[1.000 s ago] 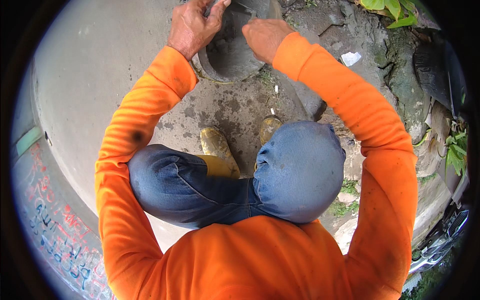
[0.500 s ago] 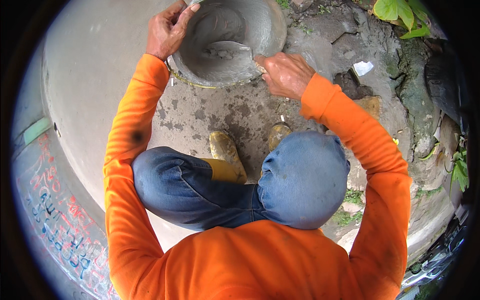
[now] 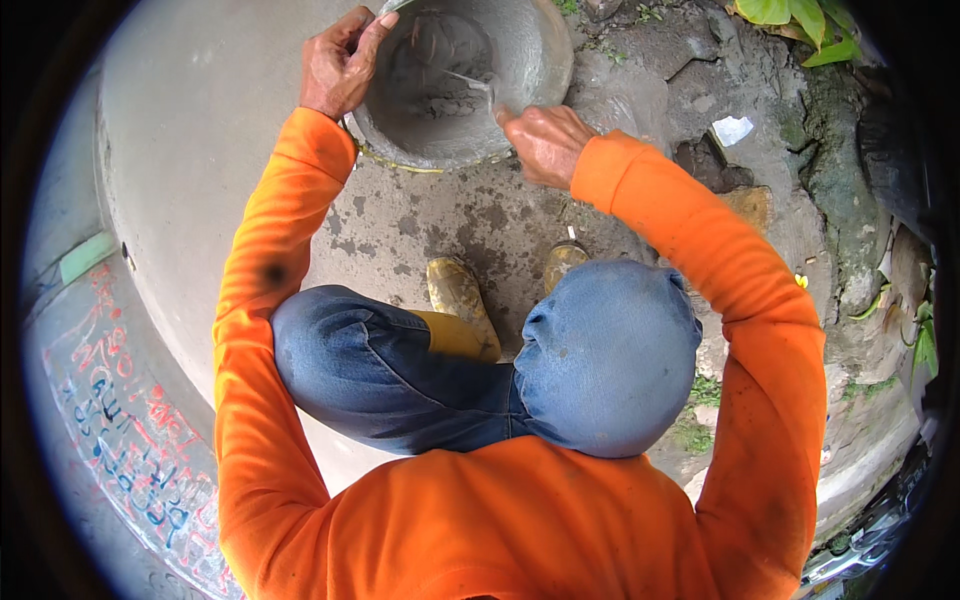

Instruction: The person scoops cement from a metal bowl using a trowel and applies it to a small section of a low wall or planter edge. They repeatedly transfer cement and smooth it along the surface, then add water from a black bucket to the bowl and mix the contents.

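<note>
Far left: a painted strip [image 3: 120, 440] with red and blue markings, running along the curved edge of a pale grey concrete ring [image 3: 200, 170]; its lettering is bent by the lens and cut off by the dark rim.

Left hand [image 3: 338, 70]: fingers curled together and clamped over the near-left rim of a round grey basin [image 3: 530, 60]; the thumb points up toward the top edge. A pale sliver sticks up just above the fingertips; what it is cannot be told.

Basin: sits on the ground at top centre, between the two hands, its inside coated with wet grey cement [image 3: 430, 85]. Its far rim is cut off by the picture's top edge. A thin yellow line follows its near underside.

Trowel [image 3: 472, 82]: only a narrow pale blade shows, lying inside the basin against the cement; the handle is hidden in the right fist.

Right hand [image 3: 545, 140]: fingers closed tight around the trowel handle, knuckles up, at the basin's near-right rim. Slightly blurred.

Centre, lower: two bent knees in blue jeans [image 3: 600, 350], yellow boots [image 3: 460, 300] on stained concrete, orange sleeves [image 3: 270, 300].

Right: cracked muddy ground [image 3: 760, 160], a white scrap [image 3: 732, 128], green leaves [image 3: 800, 20] at the top edge.
</note>
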### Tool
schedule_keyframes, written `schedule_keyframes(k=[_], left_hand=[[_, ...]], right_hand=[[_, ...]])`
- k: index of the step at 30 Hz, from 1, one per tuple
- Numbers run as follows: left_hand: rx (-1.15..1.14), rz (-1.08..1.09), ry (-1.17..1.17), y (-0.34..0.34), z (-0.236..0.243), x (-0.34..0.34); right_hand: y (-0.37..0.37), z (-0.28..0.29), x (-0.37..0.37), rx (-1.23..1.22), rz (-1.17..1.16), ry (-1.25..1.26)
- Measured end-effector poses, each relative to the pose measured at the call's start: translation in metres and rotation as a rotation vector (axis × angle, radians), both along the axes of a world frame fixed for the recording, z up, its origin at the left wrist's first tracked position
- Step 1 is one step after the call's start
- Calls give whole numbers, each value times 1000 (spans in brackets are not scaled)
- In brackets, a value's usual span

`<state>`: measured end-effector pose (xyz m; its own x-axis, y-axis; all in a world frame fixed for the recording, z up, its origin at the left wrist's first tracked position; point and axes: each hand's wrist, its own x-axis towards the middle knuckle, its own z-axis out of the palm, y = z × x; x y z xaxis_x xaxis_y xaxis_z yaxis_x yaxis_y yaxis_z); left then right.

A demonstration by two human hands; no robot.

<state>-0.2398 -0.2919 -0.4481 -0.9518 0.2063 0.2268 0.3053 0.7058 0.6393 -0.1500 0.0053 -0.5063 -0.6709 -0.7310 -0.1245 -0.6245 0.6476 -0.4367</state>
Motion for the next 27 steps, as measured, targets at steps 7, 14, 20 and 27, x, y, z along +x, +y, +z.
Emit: schedule_keyframes(k=[7,14,20,27], left_hand=[[-48,-54,71,3,2,5],[-8,-42,58,0,1,4],[47,-19,39,-2,-2,6],[117,94,-59,-13,-7,0]], right_hand=[[2,-1,-9,-133,-196,216],[4,2,-11,19,-111,92],[0,10,-8,137,-15,-32],[-10,12,3,-24,19,-191]])
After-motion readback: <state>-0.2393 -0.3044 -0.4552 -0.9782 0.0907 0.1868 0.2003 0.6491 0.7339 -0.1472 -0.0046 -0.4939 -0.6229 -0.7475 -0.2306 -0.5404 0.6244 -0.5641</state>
